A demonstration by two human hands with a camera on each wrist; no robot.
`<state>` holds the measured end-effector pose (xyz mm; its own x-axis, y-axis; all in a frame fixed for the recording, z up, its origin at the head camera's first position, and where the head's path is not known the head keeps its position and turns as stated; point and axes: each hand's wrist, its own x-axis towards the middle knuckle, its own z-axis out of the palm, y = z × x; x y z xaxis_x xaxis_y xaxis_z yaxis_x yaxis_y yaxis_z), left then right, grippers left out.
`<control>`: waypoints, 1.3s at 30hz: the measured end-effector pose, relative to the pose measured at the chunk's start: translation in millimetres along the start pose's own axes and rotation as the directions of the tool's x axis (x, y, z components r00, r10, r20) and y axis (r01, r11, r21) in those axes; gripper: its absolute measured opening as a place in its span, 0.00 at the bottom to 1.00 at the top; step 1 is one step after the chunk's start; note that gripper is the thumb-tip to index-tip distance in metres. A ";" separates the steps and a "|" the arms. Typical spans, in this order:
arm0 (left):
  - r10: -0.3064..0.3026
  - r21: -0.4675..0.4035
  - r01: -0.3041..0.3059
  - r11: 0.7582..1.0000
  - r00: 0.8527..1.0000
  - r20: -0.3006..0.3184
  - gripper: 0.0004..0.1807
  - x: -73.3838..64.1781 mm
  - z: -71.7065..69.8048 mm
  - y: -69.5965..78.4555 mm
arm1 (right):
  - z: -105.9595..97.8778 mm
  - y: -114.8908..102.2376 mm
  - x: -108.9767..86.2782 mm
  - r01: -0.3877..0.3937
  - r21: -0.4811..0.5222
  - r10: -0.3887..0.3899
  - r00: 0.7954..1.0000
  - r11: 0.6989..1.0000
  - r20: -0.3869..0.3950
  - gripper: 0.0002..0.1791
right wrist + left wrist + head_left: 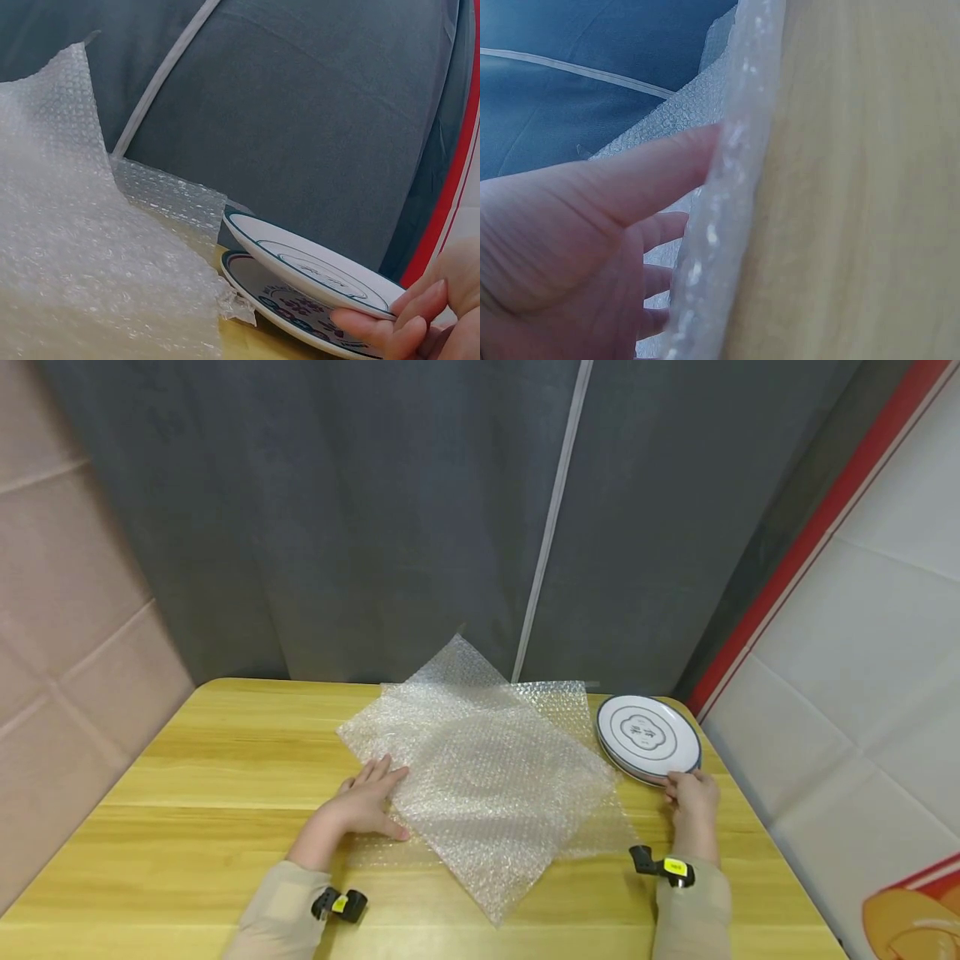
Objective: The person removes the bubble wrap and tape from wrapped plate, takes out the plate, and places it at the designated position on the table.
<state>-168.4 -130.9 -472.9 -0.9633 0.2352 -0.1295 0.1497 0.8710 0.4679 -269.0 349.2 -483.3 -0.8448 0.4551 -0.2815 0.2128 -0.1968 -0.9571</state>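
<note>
In the head view, sheets of clear bubble wrap (495,777) lie crosswise over each other on the table. My left hand (366,802) rests at their left edge with fingers spread; the left wrist view shows its thumb (667,161) against the wrap's edge (731,180). At the right, my right hand (692,797) pinches the near rim of a white plate (648,735) with a dark rim line and a printed emblem. The right wrist view has this upper plate (322,262) tilted, with a gap over a lower patterned plate (277,300).
The wooden table (225,777) ends at a dark grey curtain (375,527) behind. A white panel with a red stripe (825,518) stands close along the right side, and a pale tiled surface (67,610) along the left.
</note>
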 end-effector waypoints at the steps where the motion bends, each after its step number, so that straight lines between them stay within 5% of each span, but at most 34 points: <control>1: 0.000 0.003 0.000 1.000 1.000 0.001 0.61 0.1 0.5 -0.5 | -0.5 0.4 -0.1 0.004 -0.008 -0.004 1.000 1.000 -0.004 0.35; 39: -0.011 -0.001 0.011 1.000 1.000 0.001 0.59 -2.6 -4.0 5.4 | -5.7 1.5 0.6 -0.062 -0.129 0.055 0.997 0.990 -0.057 0.33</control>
<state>-165.9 -128.6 -466.6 -0.9647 0.2258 -0.1356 0.1388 0.8733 0.4670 -266.4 354.2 -485.2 -0.8025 0.4919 -0.3376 0.3265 -0.1114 -0.9386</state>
